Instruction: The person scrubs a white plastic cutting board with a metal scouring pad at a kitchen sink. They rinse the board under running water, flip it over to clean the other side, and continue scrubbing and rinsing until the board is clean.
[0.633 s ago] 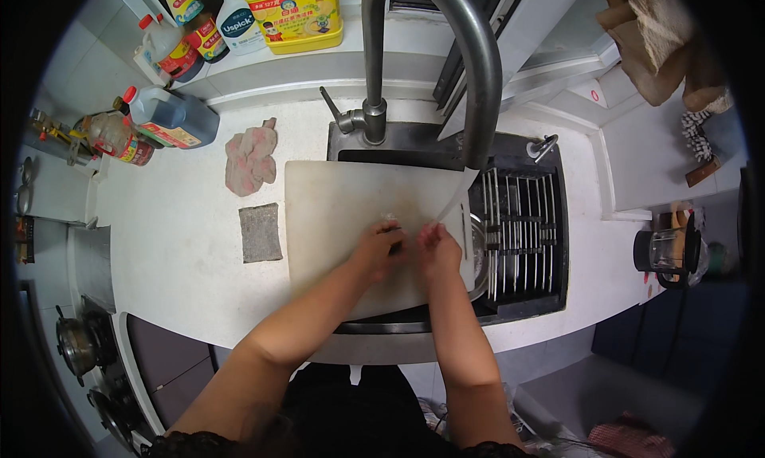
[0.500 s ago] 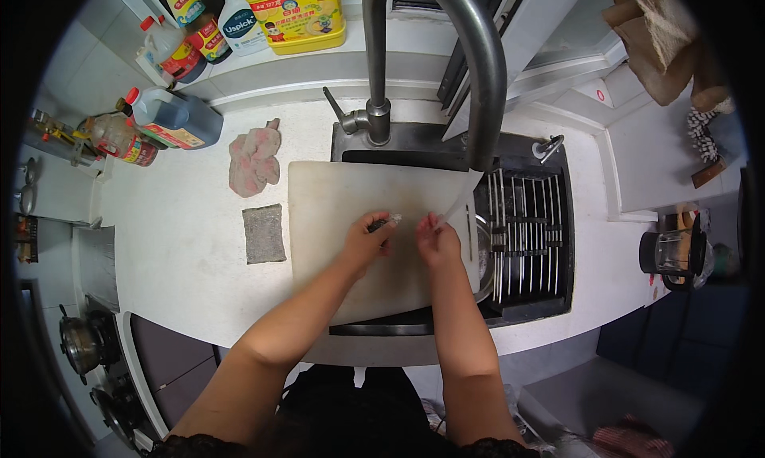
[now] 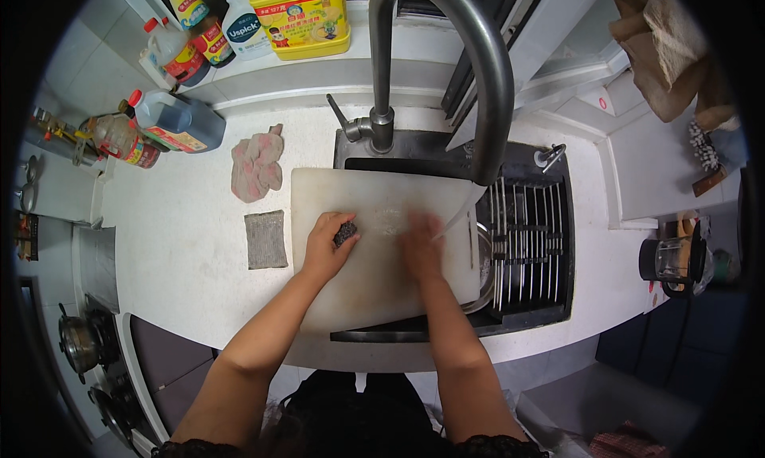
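A large pale cutting board (image 3: 358,298) lies across the left part of the black sink (image 3: 530,313), partly over the white counter. Over its left half, my left hand (image 3: 322,251) is closed around a small dark, rough scouring pad (image 3: 345,233). My right hand (image 3: 422,247) is at the board's middle right, smeared by motion, so its fingers cannot be made out. Water (image 3: 460,207) runs from the grey faucet (image 3: 496,91) beside that hand. A wet, shiny patch shows on the board between both hands.
Left of the board are a ribbed grey cloth (image 3: 266,240) and a crumpled pinkish-grey rag (image 3: 256,165). A metal rack (image 3: 530,235) spans the sink's right side, with a round metal bowl's rim (image 3: 483,294) next to it. Several bottles and a yellow tub (image 3: 307,19) stand behind.
My left hand has moved left with the scouring pad, away from the board's middle. My right hand has shifted slightly left, out of the water stream, and is now blurred.
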The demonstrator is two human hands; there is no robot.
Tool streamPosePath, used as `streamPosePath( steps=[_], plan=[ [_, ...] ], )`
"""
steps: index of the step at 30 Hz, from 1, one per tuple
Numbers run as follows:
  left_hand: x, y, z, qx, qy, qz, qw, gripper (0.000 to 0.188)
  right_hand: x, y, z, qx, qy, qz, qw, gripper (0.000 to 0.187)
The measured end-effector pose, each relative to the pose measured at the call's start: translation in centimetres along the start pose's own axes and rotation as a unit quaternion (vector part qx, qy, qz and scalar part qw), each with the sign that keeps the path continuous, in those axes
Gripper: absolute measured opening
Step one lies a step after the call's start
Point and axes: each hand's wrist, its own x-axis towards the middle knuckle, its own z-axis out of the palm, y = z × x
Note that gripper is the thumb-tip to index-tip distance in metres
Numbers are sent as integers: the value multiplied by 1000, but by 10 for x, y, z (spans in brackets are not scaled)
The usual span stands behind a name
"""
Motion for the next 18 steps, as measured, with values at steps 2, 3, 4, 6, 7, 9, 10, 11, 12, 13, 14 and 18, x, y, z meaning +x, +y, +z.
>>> streamPosePath(
  steps=[2,3,4,6,7,9,10,11,12,13,14,18],
  plan=[
    [-1,6,-9,16,-3,35,999,43,-20,80,23,76,136,164,974,27],
    [1,5,-14,23,2,33,999,44,-23,101,29,113,200,243,942,28],
    [0,4,-20,31,6,29,999,44,-21,102,29,231,212,313,896,29],
    [0,3,-30,53,22,28,998,43,-12,101,27,450,223,433,748,31],
    [2,3,-34,67,32,31,997,42,-8,99,24,556,189,443,677,31],
    [2,-1,-40,98,54,33,993,40,4,90,14,736,112,442,500,33],
    [1,-7,-41,115,64,32,991,38,21,58,2,732,105,514,435,26],
    [3,-9,-42,129,73,35,988,37,20,50,7,774,61,469,421,25],
    [2,-10,-44,155,91,34,983,36,18,44,14,812,15,422,404,23],
    [0,-12,-44,180,109,33,977,35,18,32,17,844,-31,372,386,22],
    [-1,-13,-45,205,127,31,970,35,14,14,26,816,-22,373,441,20],
    [-4,-19,-37,157,171,-38,972,37,4,-55,88,429,-20,-38,902,35]
  ],
)
